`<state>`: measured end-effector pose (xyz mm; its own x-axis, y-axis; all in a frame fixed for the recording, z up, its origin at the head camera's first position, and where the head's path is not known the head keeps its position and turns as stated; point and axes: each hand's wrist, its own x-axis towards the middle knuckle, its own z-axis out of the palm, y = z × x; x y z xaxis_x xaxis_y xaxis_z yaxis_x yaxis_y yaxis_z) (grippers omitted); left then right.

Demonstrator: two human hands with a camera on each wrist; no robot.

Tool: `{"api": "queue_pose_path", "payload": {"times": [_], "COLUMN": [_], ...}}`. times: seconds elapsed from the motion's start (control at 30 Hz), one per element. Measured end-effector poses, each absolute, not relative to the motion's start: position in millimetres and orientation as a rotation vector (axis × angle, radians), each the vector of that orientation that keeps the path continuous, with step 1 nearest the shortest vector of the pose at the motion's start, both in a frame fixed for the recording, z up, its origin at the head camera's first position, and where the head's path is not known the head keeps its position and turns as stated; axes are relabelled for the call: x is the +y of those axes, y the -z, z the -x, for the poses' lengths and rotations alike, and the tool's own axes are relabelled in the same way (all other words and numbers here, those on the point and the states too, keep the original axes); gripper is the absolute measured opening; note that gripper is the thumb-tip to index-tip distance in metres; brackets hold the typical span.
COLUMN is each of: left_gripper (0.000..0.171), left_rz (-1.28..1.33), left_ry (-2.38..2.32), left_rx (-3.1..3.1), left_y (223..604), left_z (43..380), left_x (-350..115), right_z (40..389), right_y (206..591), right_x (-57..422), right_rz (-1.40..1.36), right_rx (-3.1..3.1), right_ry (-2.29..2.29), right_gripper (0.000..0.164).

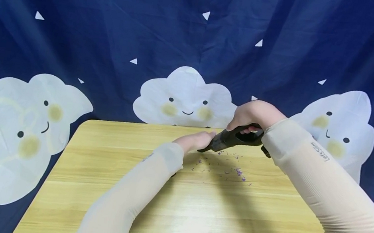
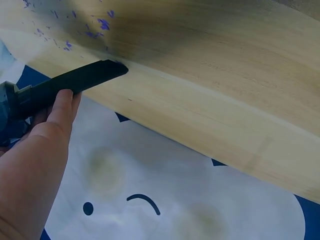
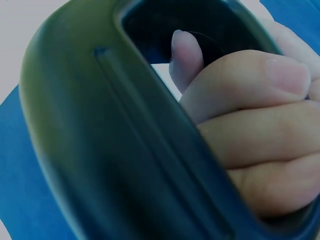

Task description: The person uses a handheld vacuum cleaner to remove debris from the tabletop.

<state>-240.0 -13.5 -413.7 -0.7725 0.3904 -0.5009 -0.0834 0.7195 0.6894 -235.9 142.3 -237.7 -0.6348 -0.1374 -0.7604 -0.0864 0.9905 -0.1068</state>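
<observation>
A black handheld vacuum (image 1: 231, 138) slants over the far part of the wooden table, its flat nozzle tip low at the left. Through the looped handle (image 3: 125, 135) curl the fingers of my right hand (image 1: 254, 116), gripping it from above. My left hand (image 2: 47, 132) holds the nozzle (image 2: 75, 82) from its far side, a short way back from the tip, with one digit at the edge and another passing behind. Small purple scraps (image 1: 238, 172) lie scattered on the tabletop close to the nozzle; more purple scraps (image 2: 102, 25) show in the left wrist view.
The light wooden table (image 1: 97, 183) ends at its far edge just beyond my hands. Behind it hangs a dark blue curtain (image 1: 172, 21) printed with smiling white clouds (image 1: 187, 88) and small white triangles.
</observation>
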Motion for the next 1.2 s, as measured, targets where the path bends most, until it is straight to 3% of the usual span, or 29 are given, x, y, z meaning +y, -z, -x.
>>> {"api": "queue_pose_path", "payload": {"times": [1.2], "left_gripper": [0.070], "left_rz": [-0.179], "left_ry": [-0.982], "left_rx": [2.176], "left_y": [408.7], "left_z": [220.3], "left_x": [-2.6], "right_z": [229.1], "right_y": [234.8], "right_x": [164.0], "right_rz": [0.123], "right_rx": [2.203], "right_ry": [0.125], "right_gripper": [0.044]}}
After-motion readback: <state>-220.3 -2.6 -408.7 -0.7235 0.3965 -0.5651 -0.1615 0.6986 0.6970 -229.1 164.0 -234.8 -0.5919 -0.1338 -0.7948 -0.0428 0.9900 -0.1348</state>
